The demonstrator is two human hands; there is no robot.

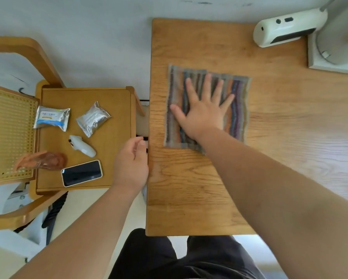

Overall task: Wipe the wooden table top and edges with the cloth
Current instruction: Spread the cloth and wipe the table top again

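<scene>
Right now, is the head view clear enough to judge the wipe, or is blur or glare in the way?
Head view: the cloth and right hand are softened by motion blur. Head view: pale glare washes out the grain on the right of the table. Head view: wide-angle distortion bows its edges. The phone looks sharp.

The cloth (235, 101) carries blue, purple, orange and grey stripes; the wooden table (189, 188) is honey-brown and grained.

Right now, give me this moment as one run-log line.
phase: top wipe | right hand: pressed flat on striped cloth, spread out | left hand: beside wooden table left edge, holding nothing
</scene>
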